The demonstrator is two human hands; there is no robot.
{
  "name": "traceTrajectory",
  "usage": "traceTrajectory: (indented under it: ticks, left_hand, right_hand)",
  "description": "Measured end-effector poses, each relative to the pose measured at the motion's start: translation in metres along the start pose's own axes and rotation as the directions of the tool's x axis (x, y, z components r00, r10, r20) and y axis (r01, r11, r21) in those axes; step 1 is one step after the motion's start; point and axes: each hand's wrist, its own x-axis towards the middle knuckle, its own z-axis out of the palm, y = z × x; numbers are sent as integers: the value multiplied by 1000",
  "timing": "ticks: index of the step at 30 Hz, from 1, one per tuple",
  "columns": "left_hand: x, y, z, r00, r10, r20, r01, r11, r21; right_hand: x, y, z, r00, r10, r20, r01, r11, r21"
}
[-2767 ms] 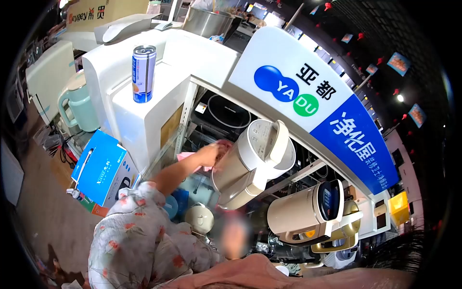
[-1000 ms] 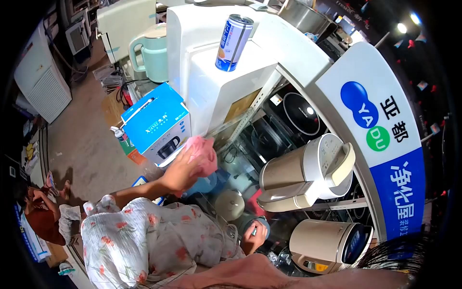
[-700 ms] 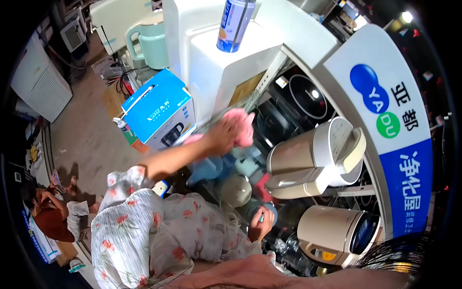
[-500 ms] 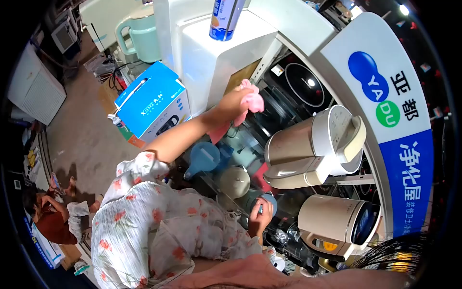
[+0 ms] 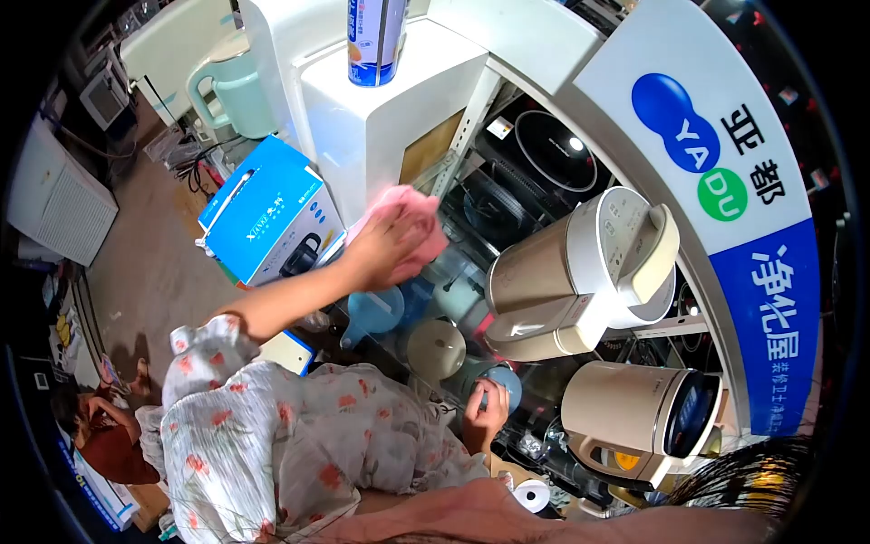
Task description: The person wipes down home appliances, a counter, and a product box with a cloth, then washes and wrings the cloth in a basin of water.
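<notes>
Cloth [image 5: 430, 247], pink and crumpled, is in your left hand [image 5: 388, 245], which grips it with bent fingers. Its position is over the glass counter [image 5: 456, 276], between the blue box [image 5: 269, 207] and the white-topped appliance [image 5: 535, 258], just beside the white housing [image 5: 340, 102] that carries the can [image 5: 373, 43]. From this view, you cannot confirm whether the cloth touches the glass. Your right hand [image 5: 488, 415] has its fingers curled at a blue-grey round item [image 5: 507, 381]; whether it grips the item or only rests there cannot be told. Status, as judged from the hold: cloth handling is under way and not complete, because you have not set the cloth down. Neither hand is on the white-topped appliance or the dark-topped appliance [image 5: 612, 410]. No visible mark on the glass shows how much is done or left.
</notes>
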Motion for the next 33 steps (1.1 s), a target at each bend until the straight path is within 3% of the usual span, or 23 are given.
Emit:
traceTrajectory:
  ticks: [1, 3, 9, 12, 13, 15, 17, 19, 23, 24, 27, 28, 29, 31, 33]
  left_hand:
    - [17, -8, 18, 992, 58, -112, -56, 998, 16]
    - [66, -22, 45, 966, -20, -259, 26, 999, 21]
    - [138, -33, 95, 946, -183, -268, 190, 982, 0]
    - [122, -34, 87, 972, -188, -142, 190, 982, 0]
    - [105, -31, 74, 971, -97, -220, 89, 995, -47]
    - [68, -23, 40, 994, -30, -104, 18, 993, -118]
    - [14, -5, -2, 999, -30, -35, 22, 978, -208]
    - [-36, 13, -38, 994, -86, 73, 96, 984, -148]
    - [-74, 49, -41, 984, -144, 103, 157, 979, -131]
    - [-70, 60, -30, 985, -146, 96, 161, 973, -167]
    - [-34, 113, -28, 997, 72, -43, -82, 943, -324]
    - [-28, 128, -29, 998, 67, 1, -62, 917, -393]
    - [-26, 129, -18, 998, -35, 60, 67, 741, -669]
    - [-20, 128, 10, 950, -149, 273, 294, 149, -944]
    - [-24, 108, -4, 957, -114, 266, 287, 249, -925]
  right_hand:
    - [-6, 11, 5, 1000, -19, 4, 19, 998, -55]
    - [-18, 35, 15, 998, -60, -7, 59, 988, -141]
    - [-26, 43, 22, 988, -126, -86, 108, 977, -184]
    - [-21, 32, 17, 979, -173, -103, 158, 978, -136]
    - [-18, 30, 16, 975, -193, -113, 178, 976, -126]
    - [-16, 27, 16, 974, -191, -126, 176, 977, -122]
    - [-14, 26, 16, 974, -183, -132, 167, 979, -120]
    - [-12, 24, 14, 970, -192, -147, 177, 979, -104]
    - [-15, 21, 12, 980, -137, -145, 133, 991, -35]
    - [-9, 10, 7, 996, -8, -84, 15, 996, 87]
    - [7, -17, 11, 997, -21, 76, 4, 976, 218]
    - [17, -34, 7, 990, -26, 142, -15, 959, 283]
    - [30, -50, 12, 977, -197, 86, 173, 957, 231]
    - [40, -65, 23, 967, -222, 123, 184, 947, 263]
    - [40, -69, 36, 958, -249, 140, 252, 968, -1]
